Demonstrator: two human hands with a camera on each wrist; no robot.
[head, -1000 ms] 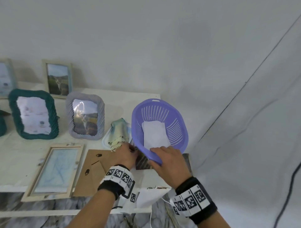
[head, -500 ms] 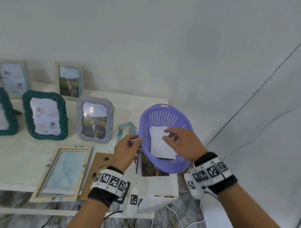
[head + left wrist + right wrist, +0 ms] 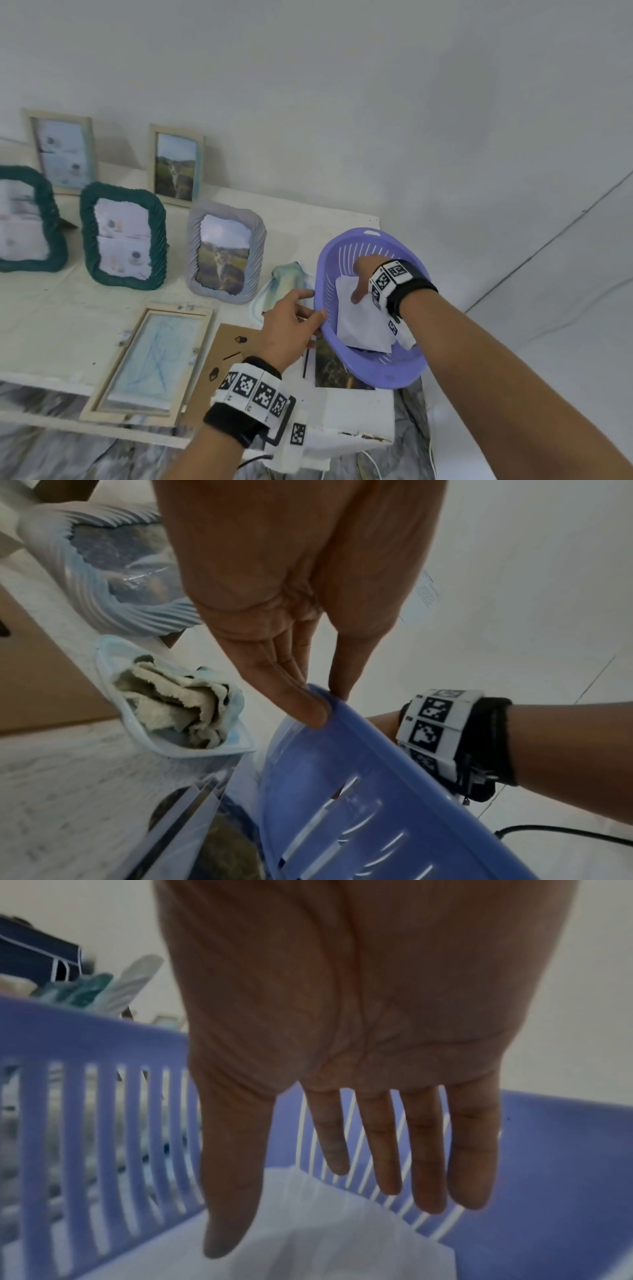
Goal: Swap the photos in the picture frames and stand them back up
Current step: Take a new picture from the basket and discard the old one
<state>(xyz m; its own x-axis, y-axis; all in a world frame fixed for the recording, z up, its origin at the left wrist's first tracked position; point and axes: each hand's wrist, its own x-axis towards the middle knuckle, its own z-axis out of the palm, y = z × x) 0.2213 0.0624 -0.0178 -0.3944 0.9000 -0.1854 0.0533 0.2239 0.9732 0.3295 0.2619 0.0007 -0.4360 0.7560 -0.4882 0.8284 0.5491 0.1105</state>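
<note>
The white painted worktop [image 3: 102, 329] carries everything here. On its right end sits a lilac slotted plastic basket [image 3: 404, 370], tilted, its near edge jutting past the worktop's corner and resting over a landscape photo print [image 3: 337, 371] that lies flat beneath it. Near the front edge lies a pale wooden picture frame [image 3: 147, 359], face down and open at the back, with its brown cardboard backing board [image 3: 229, 356] just beside it to the right. Behind these stand a grey ribbed frame [image 3: 226, 251] holding a landscape photo, two dark green ribbed frames [image 3: 123, 234] and two slim wooden frames [image 3: 176, 164] against the wall. The left hand [image 3: 291, 329] pinches the basket's left rim between thumb and fingers. The right hand [image 3: 364, 274] reaches inside the basket, fingers straight and spread, grasping nothing, above a white sheet of paper [image 3: 359, 325] on the basket's floor. A small tray with a crumpled cloth [image 3: 178, 704] sits left of the basket.
</note>
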